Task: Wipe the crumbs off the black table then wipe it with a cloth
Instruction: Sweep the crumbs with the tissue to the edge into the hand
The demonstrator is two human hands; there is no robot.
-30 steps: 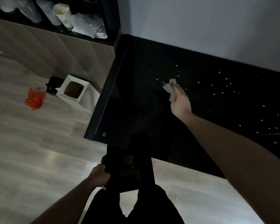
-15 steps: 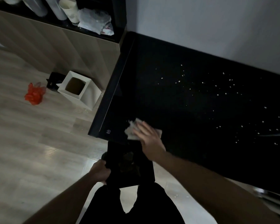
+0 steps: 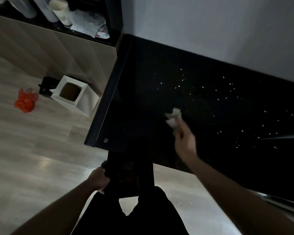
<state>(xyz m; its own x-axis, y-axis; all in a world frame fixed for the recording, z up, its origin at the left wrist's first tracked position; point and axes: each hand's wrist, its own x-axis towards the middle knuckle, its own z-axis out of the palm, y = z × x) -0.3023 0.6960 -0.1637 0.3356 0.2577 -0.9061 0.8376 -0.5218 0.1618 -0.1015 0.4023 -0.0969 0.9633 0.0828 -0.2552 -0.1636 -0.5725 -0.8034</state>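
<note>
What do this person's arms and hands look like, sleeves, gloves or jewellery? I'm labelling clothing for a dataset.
Both forearms are bare right up to the frame edge, so no sleeves show. The left hand and the right hand wear no gloves, and no watch, ring or bracelet is visible, though the right hand is motion-blurred and the light is dim. Lower down, the person wears dark clothing.

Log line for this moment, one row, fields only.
phase: crumb sweep | right hand: holds tissue on black table | left hand: grips dark tray at edge | crumbs: many remain
</note>
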